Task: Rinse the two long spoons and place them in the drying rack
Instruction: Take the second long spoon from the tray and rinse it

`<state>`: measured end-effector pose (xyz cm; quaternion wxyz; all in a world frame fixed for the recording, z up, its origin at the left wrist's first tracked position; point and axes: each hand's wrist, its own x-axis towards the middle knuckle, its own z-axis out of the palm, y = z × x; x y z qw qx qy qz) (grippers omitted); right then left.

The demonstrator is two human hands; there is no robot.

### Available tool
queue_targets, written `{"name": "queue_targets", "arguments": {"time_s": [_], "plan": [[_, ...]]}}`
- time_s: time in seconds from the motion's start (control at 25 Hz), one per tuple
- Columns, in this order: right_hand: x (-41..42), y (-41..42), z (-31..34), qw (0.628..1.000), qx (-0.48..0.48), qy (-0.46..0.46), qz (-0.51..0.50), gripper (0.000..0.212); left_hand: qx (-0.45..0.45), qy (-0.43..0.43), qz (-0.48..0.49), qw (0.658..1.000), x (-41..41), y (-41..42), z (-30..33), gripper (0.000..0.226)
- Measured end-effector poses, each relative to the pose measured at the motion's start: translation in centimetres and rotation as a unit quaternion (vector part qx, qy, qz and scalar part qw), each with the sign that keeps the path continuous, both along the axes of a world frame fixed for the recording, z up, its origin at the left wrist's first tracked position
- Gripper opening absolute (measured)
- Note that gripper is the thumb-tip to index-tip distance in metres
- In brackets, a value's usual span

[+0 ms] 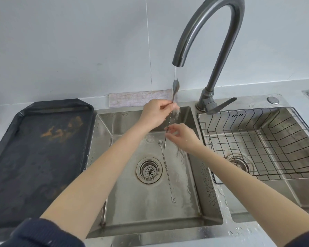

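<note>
One long twisted-stem spoon (169, 120) upright, bowl under water stream; second spoon (166, 171) flat on basin floor; wire drying rack (260, 145) in right basin.

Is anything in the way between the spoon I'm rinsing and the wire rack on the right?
Nothing visible blocks it. The held spoon only has to clear the sink divider to reach the empty drying rack.

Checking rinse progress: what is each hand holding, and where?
Left hand pinches a long spoon on its upper handle below the bowl; right hand fingers its lower handle.
</note>
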<state>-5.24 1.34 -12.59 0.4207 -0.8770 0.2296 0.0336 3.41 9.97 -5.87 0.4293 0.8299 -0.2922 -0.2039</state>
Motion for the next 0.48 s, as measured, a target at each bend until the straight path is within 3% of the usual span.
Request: {"name": "queue_targets", "arguments": {"time_s": [0.16, 0.48], "plan": [[0.5, -0.4, 0.2, 0.993, -0.007, -0.095, -0.071, 0.021, -0.001, 0.02, 0.009, 1.0, 0.2, -0.7, 0.6, 0.027], [0.2, -0.6, -0.3, 0.993, 0.008, -0.07, -0.096, 0.02, -0.06, 0.037, 0.028, 0.997, 0.6, -1.6, 1.4, 0.023]]}}
